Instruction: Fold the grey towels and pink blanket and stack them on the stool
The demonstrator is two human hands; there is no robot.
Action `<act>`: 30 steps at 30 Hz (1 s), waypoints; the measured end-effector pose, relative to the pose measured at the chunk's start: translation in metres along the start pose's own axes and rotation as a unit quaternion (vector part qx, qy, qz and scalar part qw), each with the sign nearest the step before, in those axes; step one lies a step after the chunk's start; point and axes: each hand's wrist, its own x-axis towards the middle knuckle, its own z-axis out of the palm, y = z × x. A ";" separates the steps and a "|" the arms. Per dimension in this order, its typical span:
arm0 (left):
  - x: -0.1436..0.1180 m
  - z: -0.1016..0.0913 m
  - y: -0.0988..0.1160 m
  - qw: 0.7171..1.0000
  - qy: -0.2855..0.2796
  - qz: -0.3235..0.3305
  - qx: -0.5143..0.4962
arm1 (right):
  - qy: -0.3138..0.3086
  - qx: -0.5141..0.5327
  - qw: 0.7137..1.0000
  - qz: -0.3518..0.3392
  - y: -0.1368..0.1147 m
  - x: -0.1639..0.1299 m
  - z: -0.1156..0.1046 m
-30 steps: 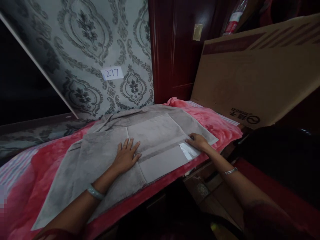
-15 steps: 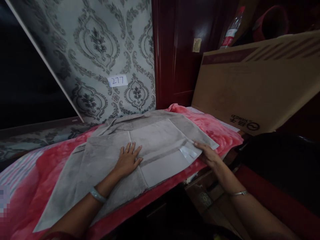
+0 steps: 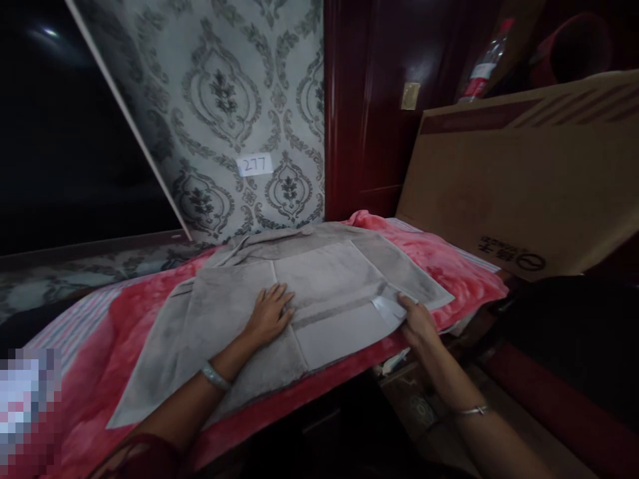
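Pinning the grey towel (image 3: 319, 293) with our left hand (image 3: 269, 314), palm down and fingers spread wide over the middle crease, we keep the folded layers from sliding on the plush red blanket (image 3: 100, 346). The towel lies spread across the bed, its near right corner at the bed's front edge, and there our right hand (image 3: 417, 322) closes on that corner just beside the white label (image 3: 387, 307), thumb on top and fingers tucked under the cloth. To do this well, we judge it best to hold the flat hand steady as an anchor and lift the corner with an even pull, so that the edges line up and no wrinkle forms along the darker band. A cardboard box (image 3: 524, 193) leans close at the right, so we keep the cloth low.
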 end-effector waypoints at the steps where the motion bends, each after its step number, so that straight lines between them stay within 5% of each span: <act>1: 0.000 0.002 -0.002 0.999 0.014 0.009 -0.030 | -0.001 -0.004 1.000 -0.004 -0.003 0.001 0.005; 5: 0.007 0.004 -0.013 0.971 0.081 -0.027 -0.221 | -0.068 -0.057 0.996 -0.027 -0.022 -0.006 0.051; 8: 0.015 -0.011 -0.025 0.883 0.118 -0.140 -0.433 | -0.194 -0.147 0.965 -0.098 -0.031 -0.029 0.109; 12: 0.015 -0.048 -0.055 0.699 0.085 -0.277 -0.654 | -0.387 -0.282 0.855 -0.198 -0.012 -0.090 0.183; 15: 0.003 -0.070 -0.078 0.642 0.094 -0.304 -0.698 | -0.512 -0.380 0.738 -0.222 0.022 -0.147 0.208; 18: -0.011 -0.076 -0.091 0.640 0.123 -0.301 -0.696 | -0.573 -0.466 0.627 -0.248 0.051 -0.190 0.202; 20: -0.016 -0.073 -0.095 0.666 0.127 -0.304 -0.669 | -0.588 -0.484 0.586 -0.276 0.062 -0.206 0.190; 24: -0.012 -0.060 -0.098 0.739 0.151 -0.323 -0.572 | -0.592 -0.483 0.567 -0.308 0.066 -0.211 0.168; 30: 0.014 -0.071 -0.104 0.773 0.187 -0.330 -0.508 | -0.587 -0.502 0.557 -0.304 0.059 -0.206 0.170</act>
